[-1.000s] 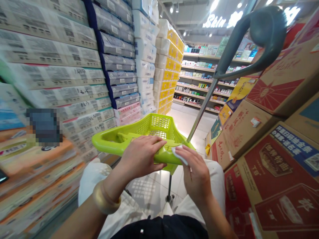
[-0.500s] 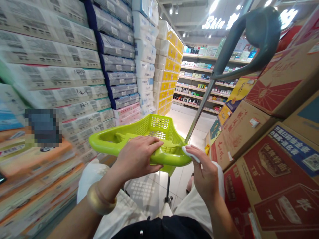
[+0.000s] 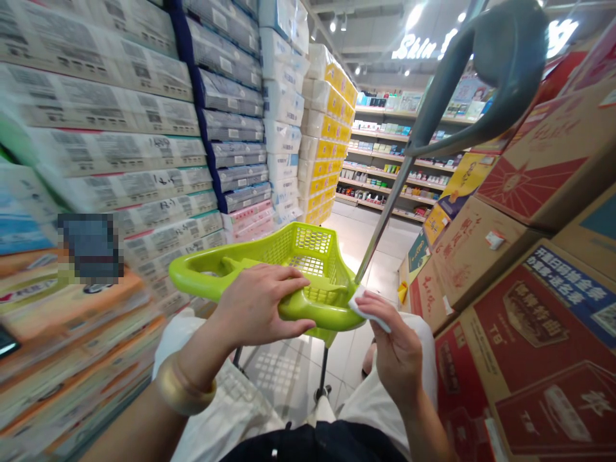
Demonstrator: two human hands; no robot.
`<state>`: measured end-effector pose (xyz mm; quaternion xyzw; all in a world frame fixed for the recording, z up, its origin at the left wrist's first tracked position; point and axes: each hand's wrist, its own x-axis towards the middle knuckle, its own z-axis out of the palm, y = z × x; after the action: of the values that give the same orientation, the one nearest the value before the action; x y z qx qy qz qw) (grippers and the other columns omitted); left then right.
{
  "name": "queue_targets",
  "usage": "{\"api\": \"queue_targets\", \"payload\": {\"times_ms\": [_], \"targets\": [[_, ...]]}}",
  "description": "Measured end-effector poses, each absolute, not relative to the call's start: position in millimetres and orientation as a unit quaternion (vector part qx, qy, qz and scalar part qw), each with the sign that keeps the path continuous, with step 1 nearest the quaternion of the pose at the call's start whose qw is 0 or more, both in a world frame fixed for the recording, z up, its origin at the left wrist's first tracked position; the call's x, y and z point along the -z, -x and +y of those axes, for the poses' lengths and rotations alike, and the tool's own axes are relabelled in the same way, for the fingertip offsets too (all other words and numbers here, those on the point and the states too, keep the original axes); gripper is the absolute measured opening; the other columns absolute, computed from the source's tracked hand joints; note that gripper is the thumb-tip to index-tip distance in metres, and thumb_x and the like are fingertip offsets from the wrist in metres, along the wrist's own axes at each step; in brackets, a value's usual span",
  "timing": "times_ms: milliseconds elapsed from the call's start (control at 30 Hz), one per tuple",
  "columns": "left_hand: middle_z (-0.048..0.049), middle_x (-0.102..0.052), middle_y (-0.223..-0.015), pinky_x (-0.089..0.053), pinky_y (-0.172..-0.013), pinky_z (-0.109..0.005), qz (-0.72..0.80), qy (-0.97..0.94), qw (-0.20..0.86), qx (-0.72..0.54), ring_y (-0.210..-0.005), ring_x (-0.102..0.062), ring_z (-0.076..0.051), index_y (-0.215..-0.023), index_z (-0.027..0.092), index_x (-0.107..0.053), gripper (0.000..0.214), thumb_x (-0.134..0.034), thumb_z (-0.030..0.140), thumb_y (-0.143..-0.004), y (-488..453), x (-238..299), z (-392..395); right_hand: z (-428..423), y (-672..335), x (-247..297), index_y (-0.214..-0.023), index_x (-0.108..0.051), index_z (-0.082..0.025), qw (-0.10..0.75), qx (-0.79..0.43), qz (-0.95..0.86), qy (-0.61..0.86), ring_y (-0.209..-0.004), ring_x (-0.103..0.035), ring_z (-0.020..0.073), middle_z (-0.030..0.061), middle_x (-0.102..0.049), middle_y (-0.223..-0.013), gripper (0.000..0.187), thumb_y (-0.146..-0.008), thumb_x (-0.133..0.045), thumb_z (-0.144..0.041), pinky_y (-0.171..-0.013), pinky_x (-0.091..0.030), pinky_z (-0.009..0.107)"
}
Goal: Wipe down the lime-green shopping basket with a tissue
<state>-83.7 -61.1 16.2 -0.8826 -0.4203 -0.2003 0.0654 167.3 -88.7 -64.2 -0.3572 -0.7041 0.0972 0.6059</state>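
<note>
A lime-green plastic shopping basket (image 3: 308, 250) on a wheeled stand sits in front of me over my lap. My left hand (image 3: 260, 305) grips the basket's near rim, thumb under and fingers over it; a gold bangle (image 3: 180, 388) is on that wrist. My right hand (image 3: 397, 346) pinches a small white wipe (image 3: 368, 310) against the basket's right corner, beside the metal rod (image 3: 382, 221) that rises to a grey curved handle (image 3: 500, 61).
Stacked tissue and paper packs (image 3: 120, 154) wall the left side. Brown and red cardboard cartons (image 3: 529, 282) are piled close on the right. A tiled aisle (image 3: 366, 237) runs ahead to product shelves (image 3: 385, 167).
My right hand slid the wipe rightward along the basket's near rim to its right corner, then a little down. The left hand kept its hold on the rim.
</note>
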Motion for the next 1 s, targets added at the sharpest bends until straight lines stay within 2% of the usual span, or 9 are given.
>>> {"api": "queue_targets", "payload": {"times_ms": [133, 300, 500, 667, 767, 867, 1000], "targets": [[-0.0056, -0.071, -0.113, -0.049, -0.088, -0.04, -0.414, 0.886, 0.046, 0.202, -0.1, -0.066, -0.026, -0.113, 0.024, -0.07, 0.053, -0.06, 0.062, -0.077, 89.6, -18.9, -61.0, -90.8, -165.6, 63.7, -0.105, -0.07, -0.024, 0.597, -0.116, -0.729, 0.315, -0.112, -0.065, 0.021, 0.0049, -0.074, -0.106, 0.027, -0.093, -0.051, -0.009, -0.101, -0.052, 0.042], [-0.0055, -0.071, -0.113, -0.049, -0.087, -0.04, -0.411, 0.888, 0.028, 0.206, -0.098, -0.067, -0.026, -0.111, 0.024, -0.071, 0.05, -0.057, 0.061, -0.079, 95.2, -19.4, -60.1, -82.9, -170.1, 74.1, -0.106, -0.07, -0.024, 0.641, -0.133, -0.644, 0.396, -0.103, -0.07, 0.0199, 0.0045, -0.074, -0.107, 0.022, -0.094, -0.054, -0.015, -0.094, -0.057, 0.037], [-0.0046, -0.072, -0.11, -0.05, -0.086, -0.036, -0.395, 0.891, 0.008, 0.224, -0.096, -0.067, -0.024, -0.107, 0.026, -0.072, 0.044, -0.06, 0.057, -0.079, 100.6, -19.8, -56.3, -105.9, -154.5, 70.6, -0.107, -0.07, -0.024, 0.628, -0.093, -0.714, 0.295, -0.111, -0.065, 0.0221, 0.0052, -0.074, -0.104, 0.029, -0.092, -0.052, -0.007, -0.097, -0.054, 0.04], [-0.0023, -0.072, -0.109, -0.049, -0.084, -0.032, -0.365, 0.903, -0.038, 0.223, -0.094, -0.067, -0.02, -0.104, 0.027, -0.073, 0.034, -0.054, 0.05, -0.086, 108.1, -23.2, -49.2, -95.8, -159.3, 78.3, -0.109, -0.068, -0.025, 0.652, -0.112, -0.664, 0.349, -0.108, -0.067, 0.0173, 0.0042, -0.072, -0.111, 0.032, -0.092, -0.051, -0.005, -0.097, -0.054, 0.033], [-0.0023, -0.072, -0.108, -0.048, -0.084, -0.03, -0.351, 0.909, -0.059, 0.218, -0.094, -0.067, -0.019, -0.103, 0.027, -0.073, 0.032, -0.052, 0.047, -0.088, 115.6, -22.2, -44.3, -99.6, -158.9, 78.1, -0.109, -0.068, -0.024, 0.634, -0.106, -0.692, 0.328, -0.11, -0.066, 0.0193, 0.0055, -0.072, -0.111, 0.031, -0.091, -0.052, -0.004, -0.097, -0.054, 0.035], [-0.0044, -0.071, -0.113, -0.046, -0.091, -0.035, -0.363, 0.901, -0.029, 0.236, -0.103, -0.064, -0.022, -0.112, 0.027, -0.069, 0.037, -0.052, 0.048, -0.088, 123.6, -19.9, -41.6, -103.5, -156.1, 79.3, -0.109, -0.069, -0.024, 0.624, -0.11, -0.718, 0.288, -0.112, -0.065, 0.021, 0.0056, -0.073, -0.108, 0.032, -0.091, -0.052, -0.004, -0.097, -0.054, 0.038], [-0.0072, -0.064, -0.126, -0.034, -0.107, -0.049, -0.405, 0.863, 0.061, 0.297, -0.118, -0.055, -0.028, -0.125, 0.026, -0.062, 0.047, -0.053, 0.051, -0.085, 121.0, -23.9, -47.5, -98.5, -154.0, 87.9, -0.111, -0.067, -0.025, 0.653, -0.134, -0.668, 0.331, -0.108, -0.067, 0.0185, 0.0052, -0.071, -0.112, 0.033, -0.093, -0.049, -0.005, -0.096, -0.055, 0.036]]}}
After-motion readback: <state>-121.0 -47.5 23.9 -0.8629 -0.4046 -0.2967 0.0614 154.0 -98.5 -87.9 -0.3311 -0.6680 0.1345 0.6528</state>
